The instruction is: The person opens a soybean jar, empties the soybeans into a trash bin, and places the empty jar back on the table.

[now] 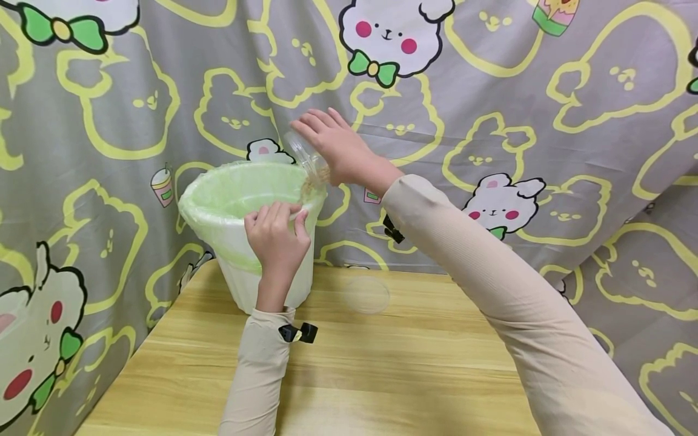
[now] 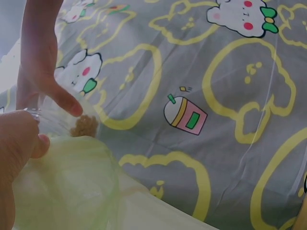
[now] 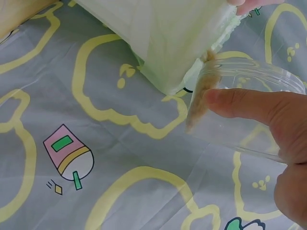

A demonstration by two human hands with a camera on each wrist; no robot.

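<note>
My right hand (image 1: 342, 148) grips a clear plastic jar (image 1: 299, 147), tipped with its mouth at the near right rim of a bin. Light-brown crumbs (image 3: 198, 103) lie along the jar's lower wall and reach its mouth in the right wrist view. The thumb presses on the outside of the jar. My left hand (image 1: 277, 237) holds the bin's near rim, fingers curled over the edge of the pale green bag liner (image 2: 72, 177) right beside the jar's mouth. White on the outside, the bin (image 1: 229, 248) stands upright with the liner folded over its rim.
A clear round lid (image 1: 368, 295) lies flat on the wooden table (image 1: 392, 363), right of the bin. Behind and around the table hangs a grey curtain (image 1: 218, 42) with cartoon prints, close to the bin's back. The bin stands near the table's far left corner.
</note>
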